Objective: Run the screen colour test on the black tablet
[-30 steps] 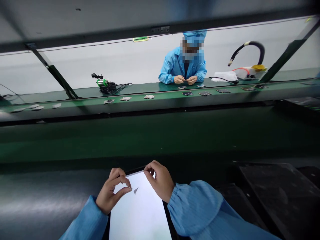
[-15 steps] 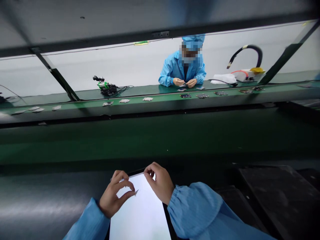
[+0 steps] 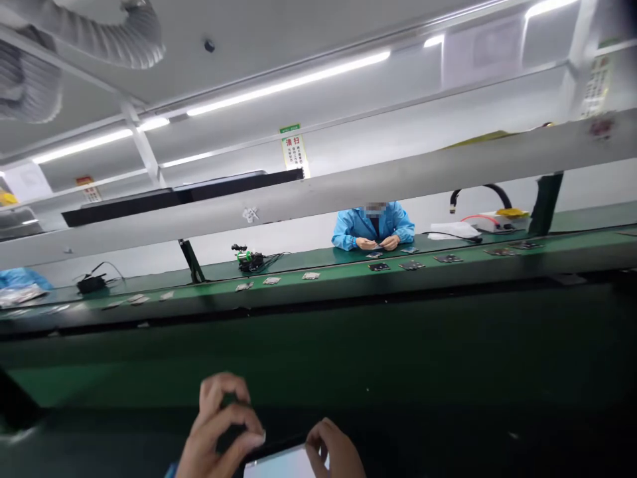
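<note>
A bright white flat panel with a dark edge (image 3: 280, 463) shows only its far end at the bottom of the view. At its far left corner is my left hand (image 3: 219, 428), thumb and forefinger pinched together. Something pale shows at those fingertips, too small to name; the other fingers are curled above. My right hand (image 3: 337, 453) bends over the panel's far right part, thumb and fingers closed near the edge. Whatever lies between them is hidden. Both wrists are mostly out of frame.
Beyond a dark green surface (image 3: 398, 358) runs a raised bench bearing pale flat pieces (image 3: 271, 281) and dark ones (image 3: 412, 265). Across it sits a co-worker in blue (image 3: 348, 229), hands together. A green and black device (image 3: 251, 260) stands left of them. A grey beam (image 3: 323, 196) crosses above.
The view has tilted up, so the hands and panel sit lower and are partly cut off. My left fingertips have moved from over the panel to its far left corner. The right hand stays by the far edge.
</note>
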A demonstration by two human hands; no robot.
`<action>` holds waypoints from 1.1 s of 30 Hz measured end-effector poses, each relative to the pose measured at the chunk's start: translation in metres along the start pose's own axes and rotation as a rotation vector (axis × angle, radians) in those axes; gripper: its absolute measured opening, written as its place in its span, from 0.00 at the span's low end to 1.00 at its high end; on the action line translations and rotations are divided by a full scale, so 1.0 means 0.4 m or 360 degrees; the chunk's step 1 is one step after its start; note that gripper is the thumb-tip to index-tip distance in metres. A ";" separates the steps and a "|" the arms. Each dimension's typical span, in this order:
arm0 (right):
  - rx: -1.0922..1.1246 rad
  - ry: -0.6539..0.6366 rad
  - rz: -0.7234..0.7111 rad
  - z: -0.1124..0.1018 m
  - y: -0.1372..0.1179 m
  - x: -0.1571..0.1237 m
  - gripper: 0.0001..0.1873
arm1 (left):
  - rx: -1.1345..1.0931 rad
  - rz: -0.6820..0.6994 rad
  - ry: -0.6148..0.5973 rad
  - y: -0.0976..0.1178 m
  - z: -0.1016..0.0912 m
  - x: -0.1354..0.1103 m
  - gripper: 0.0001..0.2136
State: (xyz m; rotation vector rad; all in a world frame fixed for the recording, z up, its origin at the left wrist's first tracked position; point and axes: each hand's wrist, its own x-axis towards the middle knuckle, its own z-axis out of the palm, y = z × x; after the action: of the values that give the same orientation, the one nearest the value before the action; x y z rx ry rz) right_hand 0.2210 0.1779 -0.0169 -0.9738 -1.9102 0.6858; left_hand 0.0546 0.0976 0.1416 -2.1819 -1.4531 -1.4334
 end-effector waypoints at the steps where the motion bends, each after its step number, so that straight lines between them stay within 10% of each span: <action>1: -0.0014 -0.0008 0.0005 -0.001 0.000 -0.003 0.09 | 0.0100 0.0112 0.0056 0.033 -0.026 0.058 0.12; 6: -0.0076 -0.0049 -0.0021 -0.005 -0.003 -0.017 0.07 | 0.0168 0.0222 0.0755 0.135 -0.111 0.389 0.05; 9: -0.0094 -0.0055 -0.0069 -0.003 -0.002 -0.020 0.07 | 0.0373 0.0286 0.0776 0.144 -0.097 0.524 0.04; 15: -0.0124 -0.0083 -0.0120 -0.007 0.000 -0.018 0.07 | 0.0450 0.0015 0.1032 0.114 -0.025 0.580 0.13; 18: -0.0133 -0.0115 -0.0121 -0.021 -0.010 -0.017 0.08 | 0.0306 -0.0131 0.1018 0.108 -0.050 0.587 0.38; 20: -0.0141 -0.0130 -0.0116 -0.032 -0.022 -0.016 0.08 | 0.0190 -0.0134 0.0838 0.112 -0.087 0.573 0.35; 24: -0.0150 -0.0165 -0.0122 -0.050 -0.043 -0.016 0.08 | -0.0075 -0.0176 0.0209 0.103 -0.147 0.363 0.14; 29: -0.0114 -0.0236 -0.0110 -0.064 -0.050 -0.018 0.08 | 0.0282 -0.0588 -0.0968 0.001 -0.112 -0.285 0.20; 33: -0.0055 -0.0302 -0.0093 -0.073 -0.054 -0.015 0.08 | -0.0353 -0.1189 -0.0446 -0.003 -0.059 -0.692 0.31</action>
State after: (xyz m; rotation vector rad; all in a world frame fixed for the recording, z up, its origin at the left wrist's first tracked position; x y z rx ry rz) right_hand 0.2408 0.1637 0.0108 -0.8968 -2.1135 0.7351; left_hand 0.0190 -0.0905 -0.0598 -2.1208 -2.5080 -1.5749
